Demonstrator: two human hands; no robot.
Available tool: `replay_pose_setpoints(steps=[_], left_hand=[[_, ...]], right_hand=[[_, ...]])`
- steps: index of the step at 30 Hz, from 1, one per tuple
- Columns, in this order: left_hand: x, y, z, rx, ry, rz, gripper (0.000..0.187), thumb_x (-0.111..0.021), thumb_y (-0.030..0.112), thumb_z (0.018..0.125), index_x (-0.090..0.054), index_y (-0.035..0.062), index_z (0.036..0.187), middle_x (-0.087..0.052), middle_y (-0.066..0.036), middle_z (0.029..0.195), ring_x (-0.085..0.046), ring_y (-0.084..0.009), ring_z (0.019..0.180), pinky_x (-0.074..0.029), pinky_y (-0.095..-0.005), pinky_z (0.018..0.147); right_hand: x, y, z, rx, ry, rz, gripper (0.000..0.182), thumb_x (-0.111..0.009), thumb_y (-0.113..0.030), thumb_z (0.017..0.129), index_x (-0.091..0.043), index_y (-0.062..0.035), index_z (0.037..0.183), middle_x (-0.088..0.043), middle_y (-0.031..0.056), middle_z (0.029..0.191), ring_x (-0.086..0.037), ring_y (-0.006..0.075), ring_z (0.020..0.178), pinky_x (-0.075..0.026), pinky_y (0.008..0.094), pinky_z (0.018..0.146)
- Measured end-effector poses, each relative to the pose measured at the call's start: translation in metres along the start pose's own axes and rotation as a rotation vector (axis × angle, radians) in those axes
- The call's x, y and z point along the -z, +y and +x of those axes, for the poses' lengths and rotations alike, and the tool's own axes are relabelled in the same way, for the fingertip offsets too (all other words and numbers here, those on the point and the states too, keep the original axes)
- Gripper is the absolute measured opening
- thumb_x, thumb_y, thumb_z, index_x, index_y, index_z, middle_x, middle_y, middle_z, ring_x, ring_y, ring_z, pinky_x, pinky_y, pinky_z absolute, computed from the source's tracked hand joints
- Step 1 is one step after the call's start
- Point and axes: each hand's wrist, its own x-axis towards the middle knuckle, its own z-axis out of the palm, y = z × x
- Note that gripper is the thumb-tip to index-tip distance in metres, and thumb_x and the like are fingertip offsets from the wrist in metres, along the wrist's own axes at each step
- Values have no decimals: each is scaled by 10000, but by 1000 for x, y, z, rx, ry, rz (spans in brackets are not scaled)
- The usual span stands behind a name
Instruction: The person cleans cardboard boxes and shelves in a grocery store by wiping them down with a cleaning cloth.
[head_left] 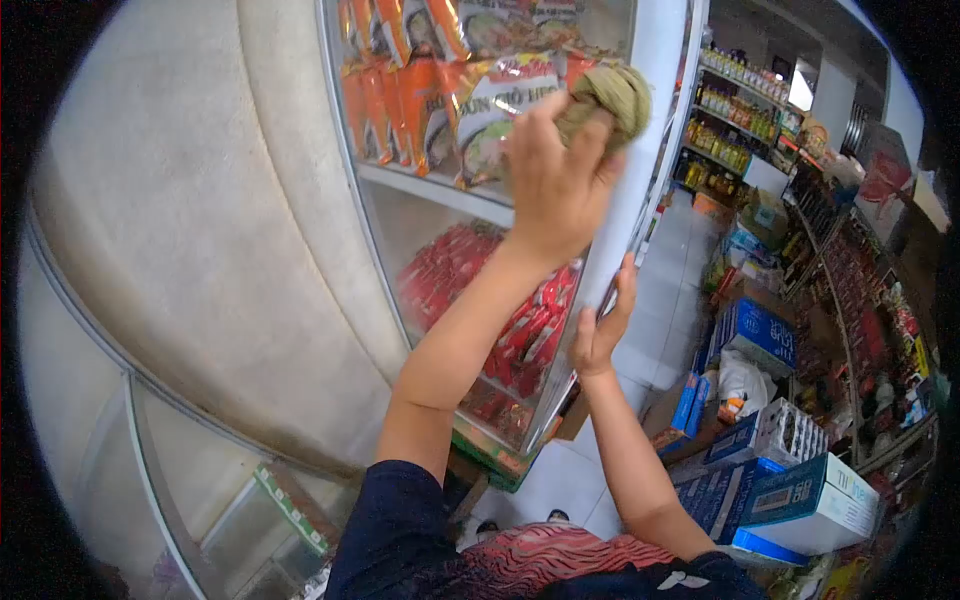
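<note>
An olive-green cloth (pixel 612 105), bunched up, lies under the fingers of my left hand (pixel 560 190), which presses it near the right edge of a glass-fronted cabinet (pixel 435 188). Behind the glass, orange and white noodle packets (pixel 505 105) stand on the upper shelves, and red packets (pixel 455 275) are piled lower down. My right hand (pixel 606 325) rests against the cabinet's side edge, lower than the cloth, with its fingers stretched out and nothing visible in it.
A pale wall (pixel 200 200) is left of the cabinet. Blue and white cartons (pixel 810 500) stand on the tiled floor (pixel 655 310) at the right, beside a long stocked shelf (pixel 850 300). Bottles (pixel 735 110) line shelves at the back. A glass case (pixel 150 470) is at the lower left.
</note>
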Motion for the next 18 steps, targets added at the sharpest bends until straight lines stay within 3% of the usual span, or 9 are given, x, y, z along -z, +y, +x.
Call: replay_pose_setpoints(steps=[2,5,11,12,14,18], left_hand=[[9,10,-12,52,-59,-143,237,-581,112,685,-507,96,910,-437,-166,1007,-422,-326,926,-330,-406,775],[14,-29,-18,12,-126,-18,233,-569,111,696,-504,84,918,-434,-167,1015,-410,-329,944,-309,-408,807],[54,-193,-72,503,68,164,259,-478,144,811,-468,5,1030,-392,-213,1075,-379,-349,992,-286,-425,869],[60,-203,-90,508,70,164,259,-478,144,811,-468,5,1030,-392,-213,1075,-379,-349,992,-286,-425,869],[74,-209,-115,754,25,205,409,-447,227,854,-391,-33,1165,-349,-245,1161,-330,-364,1091,-250,-425,927],[47,-126,-131,751,100,195,387,-447,208,852,-396,-22,1158,-343,-232,1147,-338,-357,1074,-252,-424,917]], right_hand=[[1,-3,1,-58,-4,-3,545,-423,-247,832,-241,19,1272,-245,219,1333,-258,323,1230,-218,397,988],[-2,-6,1,-119,9,-20,552,-427,-253,836,-238,40,1265,-260,206,1329,-273,298,1224,-237,379,980],[-2,-6,-4,-233,8,3,554,-442,-257,831,-266,53,1255,-336,187,1270,-333,281,1176,-250,362,970],[-2,-7,-4,-246,-6,-15,548,-430,-260,835,-273,60,1252,-364,185,1239,-344,282,1166,-247,358,972],[-1,-6,-4,-224,-18,16,562,-417,-288,840,-271,61,1255,-359,189,1247,-338,283,1173,-239,359,977],[-1,-6,-3,-204,-6,48,622,-357,-393,851,-264,57,1270,-320,199,1290,-308,286,1202,-215,361,992]])
